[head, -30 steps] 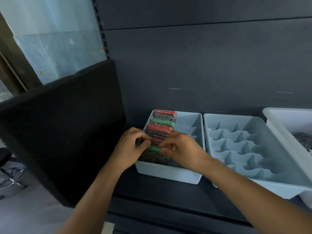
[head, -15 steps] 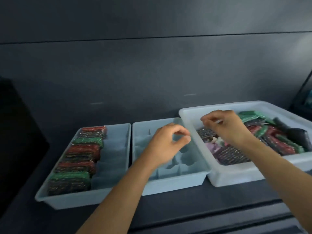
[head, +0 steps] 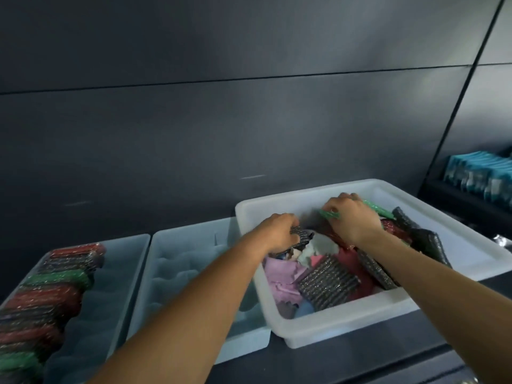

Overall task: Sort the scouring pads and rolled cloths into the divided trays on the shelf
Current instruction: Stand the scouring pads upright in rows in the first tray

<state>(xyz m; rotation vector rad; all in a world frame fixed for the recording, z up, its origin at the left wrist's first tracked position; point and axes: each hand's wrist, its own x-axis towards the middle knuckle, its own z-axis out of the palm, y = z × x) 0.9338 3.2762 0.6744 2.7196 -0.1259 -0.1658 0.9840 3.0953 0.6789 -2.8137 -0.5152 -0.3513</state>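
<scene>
Head view, bin (head: 332, 327) of pads (head: 328, 284), left hand (head: 278, 231) grips dark pad (head: 301, 234), right hand (head: 353, 218) grips green pad (head: 380, 210)

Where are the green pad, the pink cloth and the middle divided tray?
green pad (head: 381, 211): head view, its right end.
pink cloth (head: 278, 275): head view, its flat middle.
middle divided tray (head: 177, 270): head view, bare dividers.

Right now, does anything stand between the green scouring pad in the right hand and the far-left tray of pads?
Yes: the left hand and forearm, the white plastic bin's wall and the pale-blue divided middle tray all lie between the green scouring pad and that far-left tray.
</scene>
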